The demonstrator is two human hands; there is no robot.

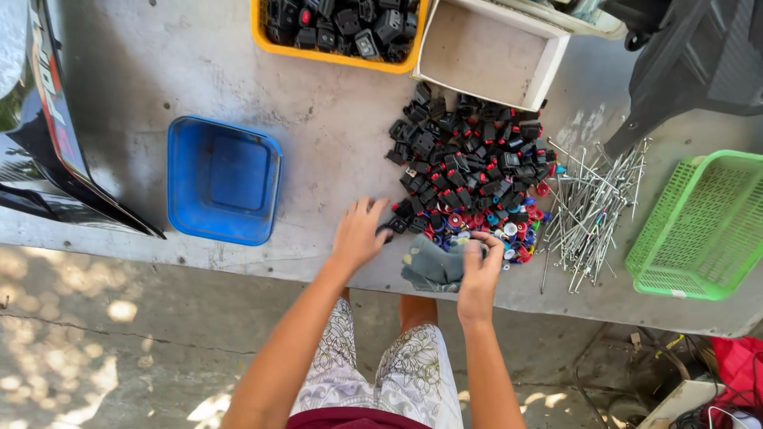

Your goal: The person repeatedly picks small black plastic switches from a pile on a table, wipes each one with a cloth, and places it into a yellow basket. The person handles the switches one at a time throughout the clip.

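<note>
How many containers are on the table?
4: a blue tray at left, a yellow bin of black parts at top, a white box beside it, and a green basket at right. Others may lie outside the frame.

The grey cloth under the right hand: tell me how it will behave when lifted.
The grey cloth lies crumpled in folds, so it will probably sag limply. It looks thin, likely light. The right hand rests on it beside small parts, which might snag.

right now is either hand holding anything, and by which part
The right hand grips a grey-green cloth by its right edge. The left hand holds nothing; its fingertips rest on a small black part at the pile's edge.
</note>
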